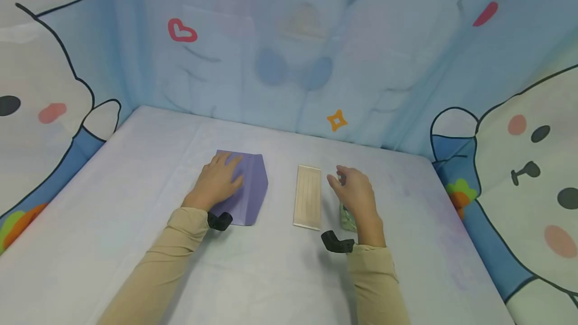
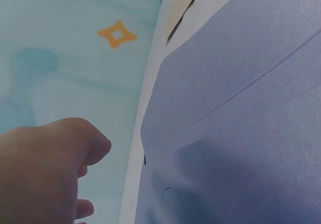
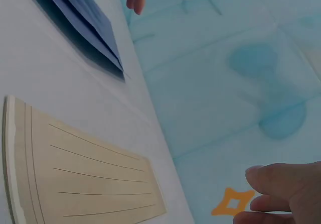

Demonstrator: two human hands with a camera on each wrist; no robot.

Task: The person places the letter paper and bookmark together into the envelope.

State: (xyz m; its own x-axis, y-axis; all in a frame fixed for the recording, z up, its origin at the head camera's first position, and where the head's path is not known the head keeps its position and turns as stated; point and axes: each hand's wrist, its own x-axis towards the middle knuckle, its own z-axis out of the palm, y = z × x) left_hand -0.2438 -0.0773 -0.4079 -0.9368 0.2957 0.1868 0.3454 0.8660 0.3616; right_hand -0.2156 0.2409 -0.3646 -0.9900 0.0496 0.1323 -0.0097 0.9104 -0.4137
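Observation:
A purple envelope (image 1: 254,184) lies on the table at the left, its pointed flap spread out to the right. Over its left part is my left hand (image 1: 215,180), fingers spread and gripping nothing; in the left wrist view the thumb stands apart from the purple paper (image 2: 225,78). To the right is a tan lined sheet or pad of letter paper (image 1: 308,197), its ruled lines clear in the right wrist view. My right hand (image 1: 356,193), fingers loosely bent and holding nothing, hovers beside it. Below that hand sits a small green patterned item (image 1: 346,220), partly hidden, its kind unclear.
A white cloth covers the table (image 1: 271,275). Behind it hangs a light blue curtain (image 1: 226,79) with cartoon animals, a heart and a star. Black wrist mounts (image 1: 337,242) sit at both sleeves.

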